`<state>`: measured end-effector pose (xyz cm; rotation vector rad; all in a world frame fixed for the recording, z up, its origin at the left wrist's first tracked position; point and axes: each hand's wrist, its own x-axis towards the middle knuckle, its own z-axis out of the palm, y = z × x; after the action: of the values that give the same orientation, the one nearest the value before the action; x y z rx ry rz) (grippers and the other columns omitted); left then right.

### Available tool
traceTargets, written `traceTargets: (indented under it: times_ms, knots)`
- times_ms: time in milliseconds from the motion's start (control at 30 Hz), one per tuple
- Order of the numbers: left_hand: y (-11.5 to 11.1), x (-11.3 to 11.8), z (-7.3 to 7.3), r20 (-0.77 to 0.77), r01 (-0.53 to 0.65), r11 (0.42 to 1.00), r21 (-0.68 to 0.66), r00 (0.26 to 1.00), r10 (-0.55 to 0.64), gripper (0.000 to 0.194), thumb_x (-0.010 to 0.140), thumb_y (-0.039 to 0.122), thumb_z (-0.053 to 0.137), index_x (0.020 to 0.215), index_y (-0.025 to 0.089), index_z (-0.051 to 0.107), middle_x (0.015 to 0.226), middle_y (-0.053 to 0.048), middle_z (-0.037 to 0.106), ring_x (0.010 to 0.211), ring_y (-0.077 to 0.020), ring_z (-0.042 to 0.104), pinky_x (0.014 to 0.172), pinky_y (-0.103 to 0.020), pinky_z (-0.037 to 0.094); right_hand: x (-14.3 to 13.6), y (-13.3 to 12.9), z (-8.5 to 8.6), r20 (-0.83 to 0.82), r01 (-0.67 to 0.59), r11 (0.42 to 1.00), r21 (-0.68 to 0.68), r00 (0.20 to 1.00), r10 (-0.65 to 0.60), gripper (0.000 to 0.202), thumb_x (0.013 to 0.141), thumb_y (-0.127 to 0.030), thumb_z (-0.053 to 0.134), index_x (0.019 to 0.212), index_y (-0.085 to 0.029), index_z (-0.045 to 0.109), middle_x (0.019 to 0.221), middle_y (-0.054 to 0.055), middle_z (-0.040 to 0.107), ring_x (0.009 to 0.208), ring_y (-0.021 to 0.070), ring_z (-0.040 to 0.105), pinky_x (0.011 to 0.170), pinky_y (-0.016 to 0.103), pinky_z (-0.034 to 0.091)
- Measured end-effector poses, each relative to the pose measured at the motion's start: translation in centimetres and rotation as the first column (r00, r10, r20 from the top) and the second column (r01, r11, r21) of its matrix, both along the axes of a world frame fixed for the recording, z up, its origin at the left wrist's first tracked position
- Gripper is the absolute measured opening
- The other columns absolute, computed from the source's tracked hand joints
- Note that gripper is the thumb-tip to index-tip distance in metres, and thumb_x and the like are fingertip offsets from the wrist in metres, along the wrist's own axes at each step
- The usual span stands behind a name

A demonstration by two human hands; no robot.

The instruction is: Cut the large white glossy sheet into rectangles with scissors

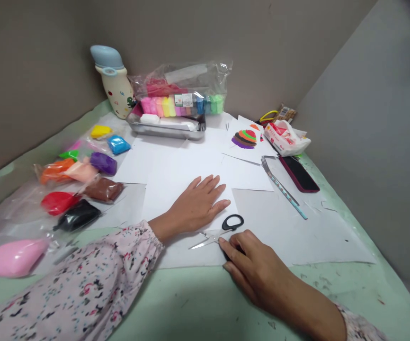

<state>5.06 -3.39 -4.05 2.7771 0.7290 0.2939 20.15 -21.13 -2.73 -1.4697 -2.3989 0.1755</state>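
Black-handled scissors (212, 238), blades parted, sit in the curled right hand (253, 265). Just beyond the scissors, the left hand (198, 203) lies flat, fingers spread, on white sheets (187, 163); nearer, the sheets' edge meets green bench (191, 303); rightward, they stretch open to the fork (282, 189).

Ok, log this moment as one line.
left hand: palm down on paper | right hand: holding open scissors | phone: right of fork
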Motion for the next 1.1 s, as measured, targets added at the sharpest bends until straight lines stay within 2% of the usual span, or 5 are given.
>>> traceTargets:
  times_ms: [333, 567, 733, 933, 1100]
  knots:
    - [0.2, 0.2, 0.8, -0.032, -0.034, 0.99, -0.135, 0.999, 0.03, 0.07, 0.103, 0.059, 0.011, 0.154, 0.017, 0.036, 0.165, -0.009, 0.026, 0.153, -0.0214, 0.016, 0.123, -0.044, 0.01, -1.1, 1.3, -0.5, 0.04, -0.005, 0.992, 0.123, 0.999, 0.001, 0.036, 0.098, -0.014, 0.047, 0.131, -0.004, 0.054, 0.098, 0.016, 0.06, 0.086, 0.025, 0.053, 0.066, 0.038, 0.054]
    - [0.1, 0.2, 0.9, -0.026, -0.037, 0.988, -0.151, 0.999, 0.033, 0.071, 0.102, 0.06, 0.012, 0.154, 0.018, 0.035, 0.166, -0.008, 0.025, 0.154, -0.0203, 0.014, 0.123, -0.042, 0.008, -1.1, 0.2, -0.6, 0.063, -0.013, 0.999, 0.033, 0.998, 0.011, 0.04, 0.097, -0.017, 0.05, 0.135, -0.006, 0.05, 0.1, 0.014, 0.06, 0.086, 0.0253, 0.053, 0.066, 0.039, 0.054]
    - [0.5, 0.1, 1.4, -0.035, -0.036, 0.978, -0.205, 0.999, 0.029, 0.067, 0.103, 0.056, 0.02, 0.155, 0.015, 0.03, 0.165, -0.01, 0.024, 0.153, -0.0203, 0.015, 0.123, -0.041, 0.012, -1.4, 0.0, -1.0, 0.076, 0.029, 0.994, 0.101, 0.996, -0.037, 0.037, 0.097, -0.015, 0.048, 0.132, -0.006, 0.052, 0.098, 0.014, 0.061, 0.084, 0.0248, 0.055, 0.064, 0.037, 0.052]
    - [2.8, -3.0, 2.5, -0.027, 0.053, 0.991, -0.125, 0.998, -0.057, 0.048, 0.099, 0.039, 0.043, 0.142, 0.018, 0.051, 0.155, -0.005, 0.047, 0.15, -0.0202, 0.028, 0.123, -0.038, 0.014, -1.8, 0.0, -1.1, 0.108, 0.052, 0.99, 0.135, 0.992, -0.067, 0.036, 0.097, -0.015, 0.047, 0.131, -0.007, 0.053, 0.096, 0.013, 0.062, 0.079, 0.0242, 0.056, 0.061, 0.037, 0.052]
    - [3.6, -5.7, 1.7, -0.083, 0.075, 0.995, -0.068, 0.993, -0.081, 0.049, 0.103, 0.042, 0.037, 0.148, 0.024, 0.044, 0.159, -0.004, 0.04, 0.151, -0.021, 0.025, 0.123, -0.044, 0.016, -1.7, 0.0, -1.2, 0.098, 0.057, 0.989, 0.133, 0.993, -0.07, 0.037, 0.097, -0.016, 0.049, 0.133, -0.009, 0.052, 0.097, 0.013, 0.063, 0.082, 0.0248, 0.058, 0.063, 0.037, 0.054]
